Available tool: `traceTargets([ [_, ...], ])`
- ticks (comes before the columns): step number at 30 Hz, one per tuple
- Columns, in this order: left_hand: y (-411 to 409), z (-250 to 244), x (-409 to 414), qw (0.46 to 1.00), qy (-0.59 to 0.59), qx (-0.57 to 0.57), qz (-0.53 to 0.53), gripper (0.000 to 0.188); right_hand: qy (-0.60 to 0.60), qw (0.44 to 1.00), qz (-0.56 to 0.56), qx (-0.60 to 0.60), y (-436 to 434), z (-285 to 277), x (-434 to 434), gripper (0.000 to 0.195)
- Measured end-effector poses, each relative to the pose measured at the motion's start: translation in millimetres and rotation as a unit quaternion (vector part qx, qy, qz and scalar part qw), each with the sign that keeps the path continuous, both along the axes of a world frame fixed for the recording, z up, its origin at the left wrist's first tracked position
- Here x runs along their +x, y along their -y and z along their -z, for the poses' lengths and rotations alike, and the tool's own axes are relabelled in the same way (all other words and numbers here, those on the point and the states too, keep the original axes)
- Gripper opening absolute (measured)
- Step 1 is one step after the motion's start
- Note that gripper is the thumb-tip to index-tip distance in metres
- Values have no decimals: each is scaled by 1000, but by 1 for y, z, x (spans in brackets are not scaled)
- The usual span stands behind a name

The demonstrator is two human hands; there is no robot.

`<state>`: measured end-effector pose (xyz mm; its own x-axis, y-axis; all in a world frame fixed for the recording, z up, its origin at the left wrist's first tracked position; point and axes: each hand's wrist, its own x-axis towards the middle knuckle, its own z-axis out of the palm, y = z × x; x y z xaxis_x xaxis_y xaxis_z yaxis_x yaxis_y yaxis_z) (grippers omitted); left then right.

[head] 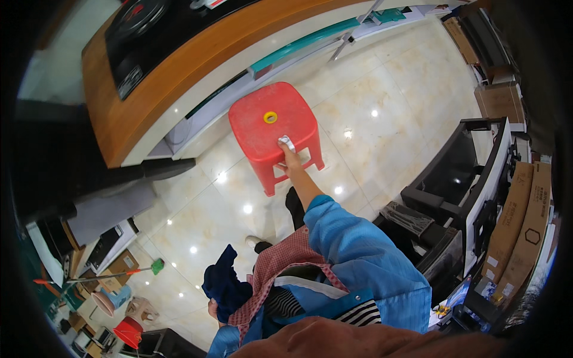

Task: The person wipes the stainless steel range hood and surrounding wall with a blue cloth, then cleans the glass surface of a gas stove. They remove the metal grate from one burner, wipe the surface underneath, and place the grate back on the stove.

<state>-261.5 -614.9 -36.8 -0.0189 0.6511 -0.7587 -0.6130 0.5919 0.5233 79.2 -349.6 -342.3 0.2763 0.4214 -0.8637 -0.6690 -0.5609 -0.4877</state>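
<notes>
A red plastic stool [255,129] stands upright on the tiled floor, with a yellow ring around the hole in its seat. My right hand [291,159] is at the near edge of the seat, its fingers closed on a small white object [287,143], perhaps crumpled paper. Whether it also grips the stool's rim, I cannot tell. Low in the view, beside my checked red apron [286,248], my left hand [213,308] holds a bunched dark blue cloth [227,284]. Most of that hand is hidden by the cloth and my sleeve.
Beyond the stool runs a wood-topped counter [188,96] with a black gas cooktop [147,40]. Black-framed appliance housings [447,179] and long cardboard boxes [515,228] line the right side. A green-headed brush [156,266] and a red bucket [128,332] are at lower left.
</notes>
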Motion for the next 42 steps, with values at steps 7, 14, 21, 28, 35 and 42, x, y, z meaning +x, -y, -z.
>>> traceTargets([
  [7, 101, 3, -91, 997, -2, -27, -78, 67, -17, 985, -167, -29, 80, 6, -176, 69],
  [14, 173, 2, -155, 986, -29, -50, -154, 65, -28, 886, -463, 10, 214, 42, -356, 52],
  [21, 228, -3, -149, 962, -38, -99, -252, 63, 125, 618, -761, 153, 262, 61, -457, 54],
  [28, 150, 25, -155, 984, -3, -64, -167, 61, 212, 651, -652, 326, 239, 92, -451, 46],
  [35, 47, 11, -81, 982, -19, -123, -140, 56, -217, 695, -654, 207, 208, -78, -311, 73],
  [42, -53, 50, 13, 997, -24, -10, 74, 68, -96, 668, -568, 471, 157, -183, -167, 102],
])
